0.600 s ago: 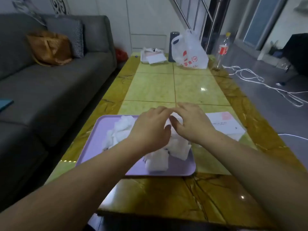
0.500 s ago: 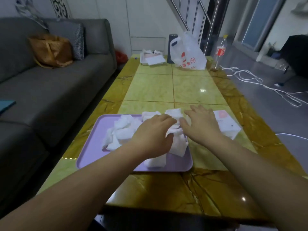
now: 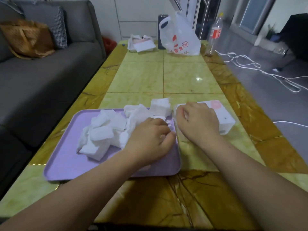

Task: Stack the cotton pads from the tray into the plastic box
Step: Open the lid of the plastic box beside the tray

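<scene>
Saw left hand (image 3: 150, 139) fingers curled, white square cotton pads (image 3: 101, 130) just left; right hand (image 3: 198, 120) fingers curled over clear plastic box (image 3: 225, 120); I couldn't tell grips.

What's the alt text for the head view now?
Over a table, a person's left hand is at the right edge of a purple tray heaped with white cotton pads, the right hand at a plastic box beside it. A grey sofa stands left; a plastic bag and bottle sit at the far end.
</scene>
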Tool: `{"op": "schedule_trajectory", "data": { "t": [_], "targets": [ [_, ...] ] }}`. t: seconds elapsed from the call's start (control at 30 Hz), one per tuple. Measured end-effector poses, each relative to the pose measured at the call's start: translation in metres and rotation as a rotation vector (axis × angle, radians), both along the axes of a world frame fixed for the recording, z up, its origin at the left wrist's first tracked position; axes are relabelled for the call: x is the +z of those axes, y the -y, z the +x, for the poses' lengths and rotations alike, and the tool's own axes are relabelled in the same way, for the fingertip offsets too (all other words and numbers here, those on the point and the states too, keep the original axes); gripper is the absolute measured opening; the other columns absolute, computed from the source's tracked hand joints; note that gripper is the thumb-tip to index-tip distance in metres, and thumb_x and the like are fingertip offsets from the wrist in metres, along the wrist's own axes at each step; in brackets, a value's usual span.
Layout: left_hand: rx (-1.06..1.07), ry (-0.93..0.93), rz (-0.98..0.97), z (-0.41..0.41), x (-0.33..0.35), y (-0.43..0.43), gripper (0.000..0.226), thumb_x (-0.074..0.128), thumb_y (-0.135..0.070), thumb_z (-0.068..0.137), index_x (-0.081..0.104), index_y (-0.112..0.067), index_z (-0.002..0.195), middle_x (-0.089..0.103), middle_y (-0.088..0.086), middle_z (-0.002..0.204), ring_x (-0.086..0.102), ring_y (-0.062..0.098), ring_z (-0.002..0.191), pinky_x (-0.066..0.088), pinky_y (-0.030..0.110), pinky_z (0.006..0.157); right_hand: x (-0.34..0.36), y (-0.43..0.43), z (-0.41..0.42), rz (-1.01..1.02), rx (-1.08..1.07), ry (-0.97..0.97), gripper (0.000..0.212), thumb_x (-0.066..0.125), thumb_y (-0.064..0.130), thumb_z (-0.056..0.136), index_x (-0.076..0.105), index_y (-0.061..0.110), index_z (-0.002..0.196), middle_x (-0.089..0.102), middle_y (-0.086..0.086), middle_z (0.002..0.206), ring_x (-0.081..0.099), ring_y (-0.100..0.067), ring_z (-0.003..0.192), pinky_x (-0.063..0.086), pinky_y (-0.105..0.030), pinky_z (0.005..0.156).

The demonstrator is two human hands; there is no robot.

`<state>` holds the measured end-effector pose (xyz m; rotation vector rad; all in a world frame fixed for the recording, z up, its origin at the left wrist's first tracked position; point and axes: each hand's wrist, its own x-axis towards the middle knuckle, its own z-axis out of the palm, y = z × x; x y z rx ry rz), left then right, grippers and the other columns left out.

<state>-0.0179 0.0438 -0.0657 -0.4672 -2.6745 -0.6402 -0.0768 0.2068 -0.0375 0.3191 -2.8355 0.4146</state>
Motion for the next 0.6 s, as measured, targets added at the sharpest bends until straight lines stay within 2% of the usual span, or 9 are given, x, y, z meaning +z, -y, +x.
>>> {"op": "schedule_trajectory", "data": {
  "t": [0.03,0.07,0.13,0.17,0.23,0.3,0.4,0.5,0.6],
  "targets": [
    [0.033,-0.054,0.072,-0.005,0.001,-0.002,0.028,0.053,-0.035,0.092,0.071,-0.02,0.076,0.066,-0.001,0.09,0.061,0.029,0.085,0.049,0.043,0.079,0.003,-0.005,-0.009,-0.049,-0.026,-0.027,0.049,0.03,0.045,0.094,0.071,0.02,0.097,0.068,-0.006,0.113,0.058,-0.036,0.114,0.041,-0.043,0.095],
    [0.058,-0.093,0.115,-0.008,0.002,-0.005,0.023,0.056,-0.034,0.09,0.074,-0.018,0.086,0.067,0.0,0.097,0.062,0.029,0.089,0.05,0.044,0.08,0.005,-0.011,-0.017,-0.047,-0.064,-0.016,0.05,0.031,0.047,0.092,0.073,0.021,0.102,0.067,-0.007,0.12,0.057,-0.035,0.119,0.038,-0.046,0.102],
    [0.059,-0.088,0.129,-0.014,0.004,-0.012,0.031,0.06,-0.033,0.087,0.074,-0.019,0.111,0.065,0.003,0.119,0.063,0.029,0.107,0.053,0.044,0.088,0.005,-0.027,-0.029,0.049,-0.185,0.116,0.053,0.036,0.053,0.092,0.064,0.028,0.128,0.045,-0.011,0.153,0.037,-0.038,0.143,0.019,-0.056,0.118],
    [0.049,-0.035,0.118,-0.016,0.004,-0.016,0.041,0.061,-0.035,0.086,0.069,-0.021,0.124,0.06,0.005,0.134,0.06,0.028,0.119,0.052,0.044,0.095,0.005,-0.035,-0.031,0.055,-0.257,0.191,0.055,0.038,0.055,0.093,0.056,0.03,0.138,0.032,-0.013,0.161,0.027,-0.04,0.148,0.013,-0.06,0.119],
    [0.031,0.101,0.047,-0.019,0.006,-0.029,0.058,0.063,-0.04,0.087,0.055,-0.028,0.143,0.039,0.007,0.16,0.045,0.029,0.14,0.043,0.043,0.111,0.002,-0.047,-0.032,-0.02,-0.331,0.26,0.06,0.038,0.057,0.095,0.045,0.03,0.148,0.026,-0.015,0.162,0.026,-0.041,0.146,0.018,-0.059,0.119],
    [0.002,0.174,-0.083,-0.027,0.008,-0.045,0.07,0.066,-0.041,0.088,0.041,-0.032,0.153,0.019,0.006,0.169,0.024,0.031,0.153,0.029,0.043,0.121,-0.002,-0.051,-0.027,-0.064,-0.327,0.243,0.061,0.039,0.058,0.096,0.044,0.03,0.149,0.034,-0.013,0.157,0.034,-0.039,0.14,0.026,-0.051,0.113],
    [-0.04,0.216,-0.194,-0.041,0.013,-0.066,0.078,0.067,-0.042,0.087,0.032,-0.031,0.156,0.022,0.002,0.168,0.014,0.027,0.156,0.028,0.044,0.121,-0.004,-0.059,-0.022,-0.156,-0.303,0.191,0.055,0.045,0.054,0.096,0.051,0.029,0.146,0.042,-0.01,0.153,0.04,-0.038,0.136,0.033,-0.047,0.11],
    [0.028,0.169,-0.252,-0.05,0.015,-0.081,0.076,0.072,-0.05,0.081,0.042,-0.029,0.148,0.045,-0.004,0.145,0.031,0.024,0.141,0.048,0.045,0.102,-0.008,-0.073,-0.023,-0.247,-0.253,0.125,0.047,0.046,0.043,0.098,0.059,0.024,0.138,0.052,-0.008,0.146,0.049,-0.037,0.128,0.042,-0.045,0.103],
    [0.083,0.113,-0.312,-0.053,0.014,-0.086,0.069,0.066,-0.065,0.082,0.05,-0.028,0.139,0.053,-0.006,0.131,0.041,0.023,0.13,0.053,0.041,0.087,-0.009,-0.075,-0.022,-0.307,-0.259,0.1,0.042,0.046,0.039,0.099,0.063,0.024,0.134,0.056,-0.005,0.141,0.054,-0.035,0.124,0.045,-0.042,0.098]
  ]
}}
